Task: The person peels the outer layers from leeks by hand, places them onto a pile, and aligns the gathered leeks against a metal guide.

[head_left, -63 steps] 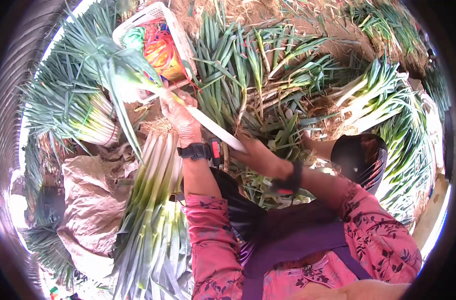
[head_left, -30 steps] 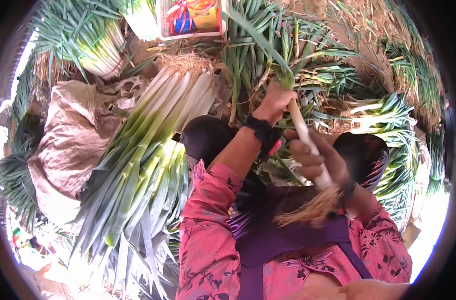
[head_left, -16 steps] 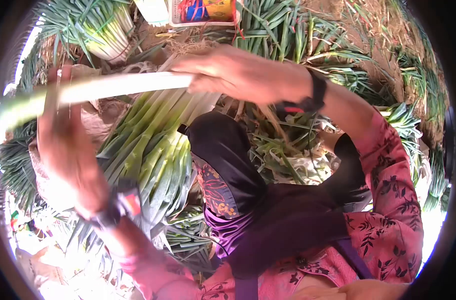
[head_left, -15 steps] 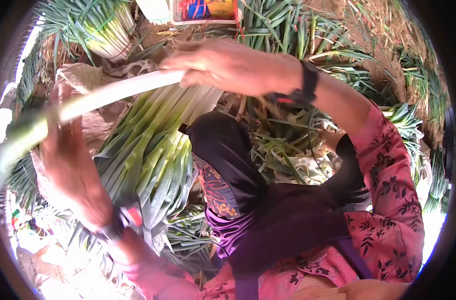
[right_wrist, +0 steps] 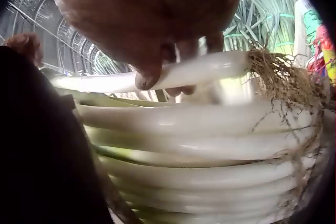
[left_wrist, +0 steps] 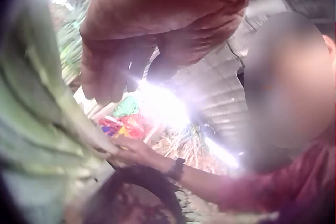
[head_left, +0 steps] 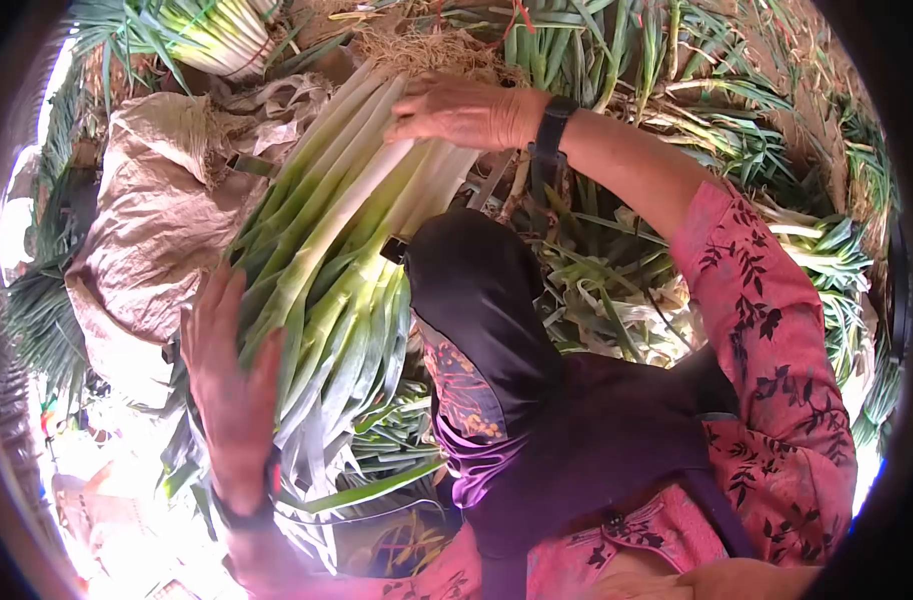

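Observation:
My right hand (head_left: pixel 466 112) pinches a long green onion (right_wrist: pixel 215 70) by its white stem close to the roots, thumb and fingers on either side. The stem lies just above a layered pile of green onions (head_left: pixel 351 320), its bushy roots (right_wrist: pixel 281 74) pointing the same way as theirs. Down by the leafy ends is my left hand (head_left: pixel 226 380), fingers extended and thumb spread apart, with green leaves (left_wrist: pixel 31 87) beside it in the left wrist view. Its fingers pinch nothing that shows. The held onion's leaf end merges with the pile's leaves.
A beige sack (head_left: pixel 161 220) lies left of the pile. My dark-clad knee (head_left: pixel 471 270) stands against its right side. Loose green onions (head_left: pixel 736 110) and trimmed leaves (head_left: pixel 616 300) spread to the right. A tied bundle (head_left: pixel 226 40) lies at the back left.
The green onion, earlier upright-slanted between both hands at my lap, has swung left and down onto the pile. My left hand has dropped toward the leaf ends and let go of the onion.

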A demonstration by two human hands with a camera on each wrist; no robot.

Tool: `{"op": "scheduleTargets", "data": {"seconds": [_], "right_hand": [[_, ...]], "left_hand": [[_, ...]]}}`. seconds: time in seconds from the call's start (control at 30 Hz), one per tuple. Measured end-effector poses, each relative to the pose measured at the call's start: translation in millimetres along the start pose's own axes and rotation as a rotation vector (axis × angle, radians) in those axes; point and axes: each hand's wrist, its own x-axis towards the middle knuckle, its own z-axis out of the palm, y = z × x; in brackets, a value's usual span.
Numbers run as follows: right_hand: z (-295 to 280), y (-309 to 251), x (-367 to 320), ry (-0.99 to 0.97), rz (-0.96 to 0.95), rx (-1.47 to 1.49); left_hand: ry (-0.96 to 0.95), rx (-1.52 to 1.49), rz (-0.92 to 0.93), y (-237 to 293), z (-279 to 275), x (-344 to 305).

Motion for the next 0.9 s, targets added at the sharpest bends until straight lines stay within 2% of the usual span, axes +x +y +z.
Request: {"op": "scheduleTargets", "data": {"seconds": [0.03,0.07,0.13,0.2,0.23,0.27,0.33,0.47,0.53,0.57,0.6,0.67,0.7,0.73,0.8,0.87,0.9], "right_hand": [[0.4,8.2,-1.0,-0.008,0.008,-0.035],[0.4,14.6,-2.2,-0.016,0.014,-0.070],[-2.3,18.0,-4.8,-0.040,0.059,-0.057],[3.1,11.5,-4.6,-0.137,0.172,-0.243],[20.8,9.1,3.4,-0.181,0.272,-0.200],[37.4,3.8,6.5,-0.177,0.273,-0.198],[59.4,-16.5,1.6,0.234,0.147,0.326],[51.5,-42.7,-15.8,0.371,0.171,0.185],[50.2,-41.1,-20.4,0.339,0.157,0.176],[52.7,-41.3,-19.5,0.419,0.129,0.170],[54.3,-41.1,-19.5,0.418,0.140,0.161],[56.4,-39.5,-17.5,0.389,0.170,0.162],[57.0,-39.4,-18.4,0.374,0.174,0.145],[57.2,-39.0,-19.0,0.372,0.175,0.142],[60.1,-40.2,-19.7,0.512,0.147,0.135],[62.4,-40.2,-20.5,0.520,0.144,0.146],[63.0,-38.6,-20.2,0.526,0.138,0.153]], "left_hand": [[-0.083,-0.015,-0.040,-11.8,14.2,7.1],[-0.088,-0.012,-0.036,-20.2,27.3,11.2],[-0.223,-0.001,0.101,-29.2,46.0,18.8],[-0.204,-0.034,0.175,-13.7,42.2,22.2],[-0.208,0.004,0.192,-10.2,40.5,22.5],[-0.211,0.043,0.210,-8.2,39.6,22.7],[-0.186,0.039,0.233,-5.4,37.9,18.3],[-0.232,-0.031,0.270,2.1,33.6,1.1],[-0.211,0.046,0.236,16.0,36.1,-6.3],[-0.257,0.070,0.211,14.2,38.3,-9.4],[-0.256,0.065,0.224,11.2,38.3,-12.6],[-0.208,0.338,0.191,7.2,37.8,-18.2],[-0.331,0.326,0.084,11.3,25.3,-19.7],[-0.329,0.323,0.086,9.2,24.2,-24.6],[-0.313,0.405,0.002,-4.4,18.4,-41.6],[-0.270,0.425,0.053,-21.3,9.3,-58.7],[-0.254,0.464,-0.087,-22.1,3.6,-65.6]]}}
